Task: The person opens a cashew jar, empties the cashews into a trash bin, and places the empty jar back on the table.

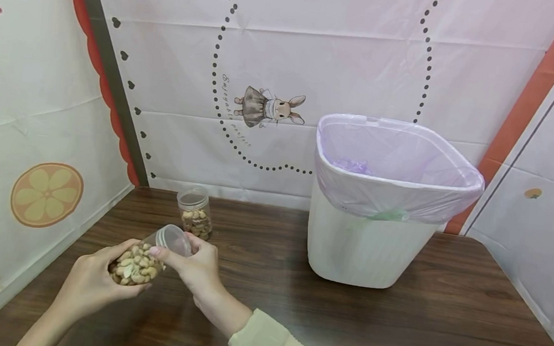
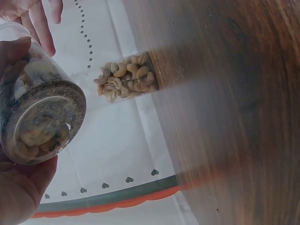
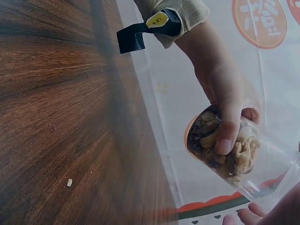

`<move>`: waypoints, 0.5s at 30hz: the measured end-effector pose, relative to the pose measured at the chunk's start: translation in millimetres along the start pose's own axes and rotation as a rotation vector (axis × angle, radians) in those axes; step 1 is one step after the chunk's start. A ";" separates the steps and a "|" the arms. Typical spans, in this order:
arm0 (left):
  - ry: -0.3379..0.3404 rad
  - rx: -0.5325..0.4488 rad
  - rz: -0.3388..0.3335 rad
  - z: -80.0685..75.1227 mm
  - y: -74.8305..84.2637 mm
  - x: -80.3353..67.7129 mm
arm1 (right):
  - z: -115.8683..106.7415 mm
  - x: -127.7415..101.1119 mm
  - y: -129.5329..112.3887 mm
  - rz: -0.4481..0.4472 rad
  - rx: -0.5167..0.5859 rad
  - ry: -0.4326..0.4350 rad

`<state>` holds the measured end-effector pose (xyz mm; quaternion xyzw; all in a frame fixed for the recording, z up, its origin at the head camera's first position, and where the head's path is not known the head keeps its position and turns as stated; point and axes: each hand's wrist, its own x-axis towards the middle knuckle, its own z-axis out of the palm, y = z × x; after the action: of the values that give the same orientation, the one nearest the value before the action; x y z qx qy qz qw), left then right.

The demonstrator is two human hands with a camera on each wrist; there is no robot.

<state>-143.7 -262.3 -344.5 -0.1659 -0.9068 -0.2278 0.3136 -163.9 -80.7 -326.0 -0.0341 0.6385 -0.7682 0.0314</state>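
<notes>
The left hand (image 1: 91,280) curls its fingers (image 3: 224,136) round the body of a clear cashew jar (image 1: 140,263), held tilted above the table (image 1: 392,329). The right hand (image 1: 197,268) pinches the jar's lid (image 1: 175,239), its fingers clamped on the rim. Just beyond those fingers a second cashew jar (image 1: 194,212) stands upright on the table. Farther right, well apart from both hands, stands a white waste bin (image 1: 365,248) lined with a pale purple bag (image 1: 397,173).
</notes>
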 end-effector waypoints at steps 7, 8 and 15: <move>0.008 -0.015 0.000 6.8 -0.3 2.3 | -4.4 6.6 2.7 -0.016 0.009 -0.012; 0.006 -0.019 -0.002 7.7 -0.2 2.6 | -5.1 7.4 3.0 -0.018 0.009 -0.014; -0.025 -0.041 -0.044 10.7 0.9 3.3 | -9.4 11.0 5.4 -0.020 -0.002 -0.033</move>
<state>-151.1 -255.4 -349.6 -0.1552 -0.9092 -0.2513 0.2937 -175.8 -73.4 -333.0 -0.0534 0.6383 -0.7671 0.0342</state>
